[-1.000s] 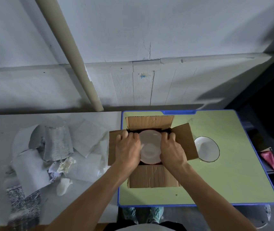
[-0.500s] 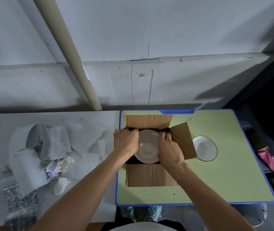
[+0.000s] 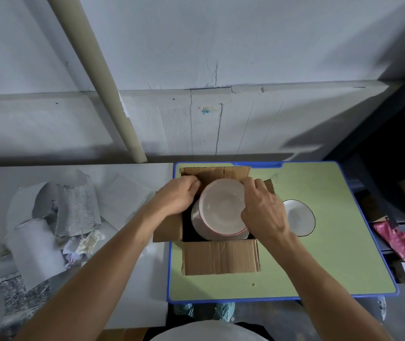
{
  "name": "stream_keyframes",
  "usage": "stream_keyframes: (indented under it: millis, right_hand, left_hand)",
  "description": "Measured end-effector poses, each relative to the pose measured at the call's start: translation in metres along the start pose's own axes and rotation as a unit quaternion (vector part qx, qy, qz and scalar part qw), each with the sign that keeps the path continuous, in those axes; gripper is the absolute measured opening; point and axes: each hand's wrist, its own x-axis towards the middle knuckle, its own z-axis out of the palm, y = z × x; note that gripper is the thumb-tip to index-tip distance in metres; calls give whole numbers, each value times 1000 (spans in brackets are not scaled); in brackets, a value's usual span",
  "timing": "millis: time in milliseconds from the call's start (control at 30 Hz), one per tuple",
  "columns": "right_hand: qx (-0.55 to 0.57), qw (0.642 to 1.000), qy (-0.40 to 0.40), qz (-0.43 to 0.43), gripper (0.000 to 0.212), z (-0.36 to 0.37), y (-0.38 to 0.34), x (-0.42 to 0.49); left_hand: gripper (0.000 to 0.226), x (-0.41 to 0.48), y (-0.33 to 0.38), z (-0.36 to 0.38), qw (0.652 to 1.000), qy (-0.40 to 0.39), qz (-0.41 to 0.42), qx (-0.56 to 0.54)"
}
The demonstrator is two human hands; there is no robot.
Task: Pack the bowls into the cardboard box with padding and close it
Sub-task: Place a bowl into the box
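Left hand [image 3: 176,199] and right hand [image 3: 266,214] clasped the pink-rimmed pale ceramic bowl [image 3: 221,207] within the open brown cardboard box [image 3: 221,257]; lowering it level seemed wise.

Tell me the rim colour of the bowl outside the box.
Dark, near black, on the white bowl; head view.

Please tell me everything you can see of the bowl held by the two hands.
The bowl is round, pale, glossy like ceramic, with a thin pink-red rim. It is tilted in the open cardboard box, its inside facing up. The left hand grips its far-left edge, the right hand its right edge. Whether another bowl lies under it is unclear.
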Motion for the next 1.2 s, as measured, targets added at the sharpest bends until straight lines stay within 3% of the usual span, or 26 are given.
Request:
stream_keyframes:
  millis: [200, 367, 467, 567, 700, 1000, 1200]
  right_hand:
    - [-31, 999, 13, 12, 47, -23, 12, 3]
    - [-7, 1000, 6, 29, 46, -26, 18, 1]
    - [-6, 1000, 8, 29, 46, -25, 20, -2]
    - [4, 1000, -1, 25, 48, -22, 20, -4]
    - [19, 999, -7, 26, 51, -15, 21, -7]
    - [32, 999, -33, -5, 50, -3, 9, 0]
    - [32, 997, -64, -26, 48, 14, -1, 10]
  left_hand:
    - [26, -5, -5, 20, 989, 52, 44, 135]
    - [24, -11, -6, 48, 949, 140, 68, 274]
    - [34, -6, -5, 57, 933, 140, 34, 331]
    - [28, -1, 0, 58, 919, 118, 15, 376]
    - [18, 1, 3, 54, 926, 118, 22, 357]
    - [20, -4, -1, 45, 957, 170, 53, 230]
    - [17, 1, -4, 28, 974, 116, 43, 190]
